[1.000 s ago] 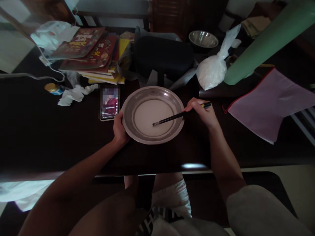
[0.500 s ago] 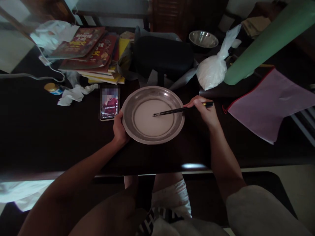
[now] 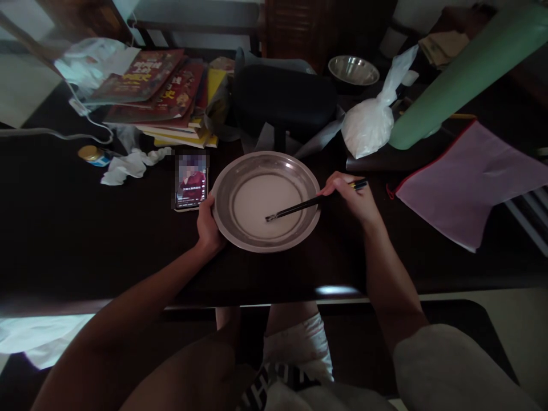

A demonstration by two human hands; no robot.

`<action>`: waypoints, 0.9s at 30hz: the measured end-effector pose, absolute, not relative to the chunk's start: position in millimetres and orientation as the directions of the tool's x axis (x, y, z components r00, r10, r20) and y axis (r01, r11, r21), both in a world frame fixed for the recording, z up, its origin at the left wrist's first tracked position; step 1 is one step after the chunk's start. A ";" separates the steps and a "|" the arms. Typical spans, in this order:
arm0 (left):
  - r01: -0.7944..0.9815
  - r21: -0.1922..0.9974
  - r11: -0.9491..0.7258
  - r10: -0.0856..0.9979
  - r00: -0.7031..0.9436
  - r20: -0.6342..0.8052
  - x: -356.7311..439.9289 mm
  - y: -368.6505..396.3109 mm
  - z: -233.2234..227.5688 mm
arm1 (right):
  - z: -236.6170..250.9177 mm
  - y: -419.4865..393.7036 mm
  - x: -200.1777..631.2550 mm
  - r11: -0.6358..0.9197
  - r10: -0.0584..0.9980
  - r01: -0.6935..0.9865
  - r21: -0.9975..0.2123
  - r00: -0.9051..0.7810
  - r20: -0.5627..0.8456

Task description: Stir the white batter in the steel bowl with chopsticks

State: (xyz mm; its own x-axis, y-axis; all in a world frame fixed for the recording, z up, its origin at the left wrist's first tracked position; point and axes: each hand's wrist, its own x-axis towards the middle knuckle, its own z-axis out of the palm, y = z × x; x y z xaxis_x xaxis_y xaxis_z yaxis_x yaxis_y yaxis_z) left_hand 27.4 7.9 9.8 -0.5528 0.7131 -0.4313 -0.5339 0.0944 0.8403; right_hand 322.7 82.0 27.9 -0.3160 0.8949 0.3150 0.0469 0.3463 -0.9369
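A wide metal basin [image 3: 226, 233] rests on the dark table in front of me, with a cloudy whitish liquid [image 3: 252, 197] in it. My left hand [image 3: 209, 228] grips the basin's left rim, thumb on top and the other fingers hidden beneath or behind the wall. At the right rim, my right hand [image 3: 349, 197] is closed around black chopsticks [image 3: 302, 205]. They slant down to the left, and their tips meet the liquid near the middle of the basin. Beside my left hand lies a lit phone [image 3: 191, 181].
Behind the phone are crumpled tissue [image 3: 128, 165], a small gold-lidded jar [image 3: 93, 155] and stacked books [image 3: 149, 85]. A knotted bag of white powder [image 3: 368, 128], a green cylinder [image 3: 462, 74] and a purple zip pouch [image 3: 466, 182] stand or lie to the right. A smaller metal bowl [image 3: 354, 71] sits farther back.
The chopstick tips have shifted toward me within the basin, and my right hand has tilted slightly with them. My left hand and the basin stay practically in place.
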 end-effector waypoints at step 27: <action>-0.513 0.858 0.038 0.771 -0.531 -0.352 23.8 8.3 0.3 | 27.0 82.6 323.9 0.358 0.921 0.088 -0.930 -0.200 0.336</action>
